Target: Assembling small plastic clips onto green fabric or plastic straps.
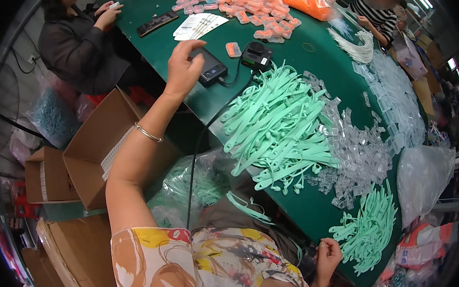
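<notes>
My left hand (185, 69) is raised at the table's left edge, beside a black power bank (210, 68). Its fingers are bent and apart, and nothing shows between them. My right hand (328, 254) is low at the near table edge, fingers curled together, left of a small pile of mint-green straps (368, 229). Whatever it may hold is hidden. A larger heap of the same straps (276, 123) lies in front of me, against a pile of small clear plastic pieces (357, 152). A few loose straps (248, 209) rest on my lap.
A cable (199, 140) runs from a black device (256, 55) toward me. Orange cased items (250, 1), paper cards (198, 26) and a phone (157, 23) lie farther back. Cardboard boxes (100, 148) stand at left. Two people sit across the table, left and right.
</notes>
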`<act>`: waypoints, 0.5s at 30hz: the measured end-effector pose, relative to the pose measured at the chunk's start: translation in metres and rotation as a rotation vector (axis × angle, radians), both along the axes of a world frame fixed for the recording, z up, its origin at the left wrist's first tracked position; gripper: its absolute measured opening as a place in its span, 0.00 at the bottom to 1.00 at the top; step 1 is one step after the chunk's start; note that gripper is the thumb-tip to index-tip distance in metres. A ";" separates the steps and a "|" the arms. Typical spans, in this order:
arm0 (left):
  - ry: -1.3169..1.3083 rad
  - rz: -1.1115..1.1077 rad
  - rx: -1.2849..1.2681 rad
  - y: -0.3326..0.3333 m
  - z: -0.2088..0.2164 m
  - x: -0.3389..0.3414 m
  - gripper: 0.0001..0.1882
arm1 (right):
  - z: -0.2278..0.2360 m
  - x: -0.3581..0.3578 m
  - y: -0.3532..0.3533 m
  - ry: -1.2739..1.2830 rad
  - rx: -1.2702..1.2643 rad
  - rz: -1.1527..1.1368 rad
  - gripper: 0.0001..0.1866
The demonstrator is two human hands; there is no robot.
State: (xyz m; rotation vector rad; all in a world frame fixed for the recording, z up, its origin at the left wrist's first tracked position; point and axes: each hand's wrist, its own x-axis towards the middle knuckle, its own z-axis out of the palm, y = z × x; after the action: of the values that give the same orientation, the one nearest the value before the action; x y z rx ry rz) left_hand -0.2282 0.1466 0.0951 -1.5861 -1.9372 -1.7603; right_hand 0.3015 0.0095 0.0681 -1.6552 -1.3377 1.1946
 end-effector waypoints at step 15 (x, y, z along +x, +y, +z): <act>0.063 0.245 -0.555 -0.020 -0.044 -0.007 0.57 | 0.001 -0.002 0.001 -0.104 -0.020 -0.034 0.02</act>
State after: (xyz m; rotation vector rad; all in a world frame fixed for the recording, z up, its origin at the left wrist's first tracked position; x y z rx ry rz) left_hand -0.2353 0.1261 0.0513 -1.4155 -2.6037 -1.1229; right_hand 0.2992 0.0103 0.0690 -1.7692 -1.3590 1.1189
